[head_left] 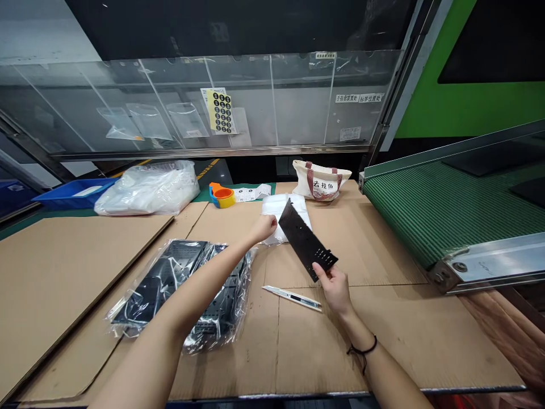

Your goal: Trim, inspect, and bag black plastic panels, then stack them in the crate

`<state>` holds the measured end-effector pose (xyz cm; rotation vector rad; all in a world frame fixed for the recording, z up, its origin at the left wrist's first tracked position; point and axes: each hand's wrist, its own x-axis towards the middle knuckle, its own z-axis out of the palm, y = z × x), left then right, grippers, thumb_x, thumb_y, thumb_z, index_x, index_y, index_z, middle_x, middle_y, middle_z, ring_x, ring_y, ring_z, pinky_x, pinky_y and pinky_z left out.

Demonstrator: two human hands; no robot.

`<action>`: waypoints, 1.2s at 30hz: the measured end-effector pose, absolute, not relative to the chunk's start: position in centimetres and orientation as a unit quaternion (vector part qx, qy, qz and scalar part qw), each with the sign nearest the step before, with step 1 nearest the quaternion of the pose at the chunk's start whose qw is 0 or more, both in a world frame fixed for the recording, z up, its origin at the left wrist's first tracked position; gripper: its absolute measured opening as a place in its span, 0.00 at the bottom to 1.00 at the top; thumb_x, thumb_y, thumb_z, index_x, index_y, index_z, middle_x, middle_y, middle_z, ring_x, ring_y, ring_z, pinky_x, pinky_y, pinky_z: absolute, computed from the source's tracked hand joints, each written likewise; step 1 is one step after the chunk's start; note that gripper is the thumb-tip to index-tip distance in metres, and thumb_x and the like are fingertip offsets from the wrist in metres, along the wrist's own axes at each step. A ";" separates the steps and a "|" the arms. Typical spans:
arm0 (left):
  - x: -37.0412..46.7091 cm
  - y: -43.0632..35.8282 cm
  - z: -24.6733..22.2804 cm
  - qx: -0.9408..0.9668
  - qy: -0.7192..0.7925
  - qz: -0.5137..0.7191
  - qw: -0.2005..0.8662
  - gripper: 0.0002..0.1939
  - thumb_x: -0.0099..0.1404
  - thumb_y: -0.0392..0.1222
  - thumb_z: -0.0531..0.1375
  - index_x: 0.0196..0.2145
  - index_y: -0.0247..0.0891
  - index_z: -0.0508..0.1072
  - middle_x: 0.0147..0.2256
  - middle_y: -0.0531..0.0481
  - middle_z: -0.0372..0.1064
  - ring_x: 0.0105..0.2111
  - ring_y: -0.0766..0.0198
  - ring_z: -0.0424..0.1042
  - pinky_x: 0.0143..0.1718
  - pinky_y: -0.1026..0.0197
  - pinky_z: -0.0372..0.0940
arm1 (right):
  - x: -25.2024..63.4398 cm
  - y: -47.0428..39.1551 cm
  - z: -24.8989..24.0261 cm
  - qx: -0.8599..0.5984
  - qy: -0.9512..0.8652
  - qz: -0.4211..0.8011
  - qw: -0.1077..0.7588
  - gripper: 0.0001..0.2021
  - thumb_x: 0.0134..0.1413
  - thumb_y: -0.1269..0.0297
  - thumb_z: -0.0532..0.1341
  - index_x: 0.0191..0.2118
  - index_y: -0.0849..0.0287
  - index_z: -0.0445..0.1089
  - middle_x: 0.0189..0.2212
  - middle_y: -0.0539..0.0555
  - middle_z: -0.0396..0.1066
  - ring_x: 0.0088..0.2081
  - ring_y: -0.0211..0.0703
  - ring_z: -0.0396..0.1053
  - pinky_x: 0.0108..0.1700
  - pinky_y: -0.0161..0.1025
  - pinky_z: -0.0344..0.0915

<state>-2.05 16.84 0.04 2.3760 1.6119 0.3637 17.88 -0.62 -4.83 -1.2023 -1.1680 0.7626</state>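
Note:
In my right hand [336, 288] is a thin black plastic panel [300, 233] with small slots near its lower end. The panel is tilted, its far end up beside my left hand [264, 227]. The fingers of my left hand are curled shut at the left edge of a stack of clear plastic bags [298, 205]; whether they pinch a bag is hidden. Under my left forearm lie black panels wrapped in clear plastic [170, 278]. A white utility knife [293, 297] rests on the cardboard between my arms.
To the right runs a green conveyor belt [460, 199] carrying dark flat pieces. Along the back are a cloth bag [321, 182], tape rolls [222, 195], a white plastic bundle [147, 187] and a blue tray [63, 196]. A cardboard sheet [63, 272] covers the left side.

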 end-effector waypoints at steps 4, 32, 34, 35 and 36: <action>-2.3 17.5 -0.4 0.768 0.584 0.197 0.172 0.11 0.66 0.45 0.59 0.32 0.34 0.71 0.31 0.51 0.70 0.33 0.65 0.70 0.38 0.57 0.68 | 17.5 -0.9 -4.7 -0.522 -0.564 0.304 0.563 0.15 0.49 0.49 0.63 0.25 0.56 0.75 0.21 0.54 0.74 0.24 0.46 0.70 0.29 0.38 0.63; -4.7 14.4 4.3 0.702 0.579 0.367 0.194 0.16 0.56 0.42 0.56 0.15 0.40 0.55 0.16 0.56 0.49 0.21 0.67 0.52 0.25 0.63 0.45 | 18.8 -0.2 -3.9 -0.548 -0.374 0.353 0.660 0.25 0.43 0.42 0.65 0.35 0.63 0.75 0.35 0.58 0.78 0.37 0.51 0.74 0.39 0.42 0.69; -4.6 13.5 3.7 0.716 0.579 0.318 0.227 0.19 0.53 0.41 0.58 0.13 0.40 0.51 0.14 0.58 0.45 0.19 0.69 0.49 0.23 0.63 0.44 | 19.2 -0.8 -3.1 -0.482 -0.325 0.456 0.674 0.25 0.37 0.44 0.69 0.36 0.61 0.76 0.36 0.57 0.79 0.37 0.50 0.75 0.40 0.43 0.71; -4.6 13.1 3.6 0.719 0.578 0.296 0.247 0.20 0.53 0.41 0.58 0.13 0.40 0.50 0.14 0.58 0.43 0.18 0.70 0.48 0.22 0.64 0.44 | 19.3 -1.4 -2.7 -0.441 -0.295 0.531 0.660 0.24 0.34 0.47 0.71 0.35 0.60 0.76 0.35 0.56 0.79 0.37 0.50 0.75 0.40 0.43 0.71; -4.6 12.7 3.5 0.720 0.576 0.277 0.269 0.20 0.55 0.43 0.57 0.14 0.41 0.50 0.14 0.59 0.42 0.17 0.70 0.48 0.21 0.65 0.45 | 19.4 -2.1 -2.4 -0.404 -0.264 0.609 0.630 0.22 0.32 0.51 0.73 0.34 0.61 0.76 0.34 0.56 0.79 0.37 0.51 0.76 0.41 0.44 0.72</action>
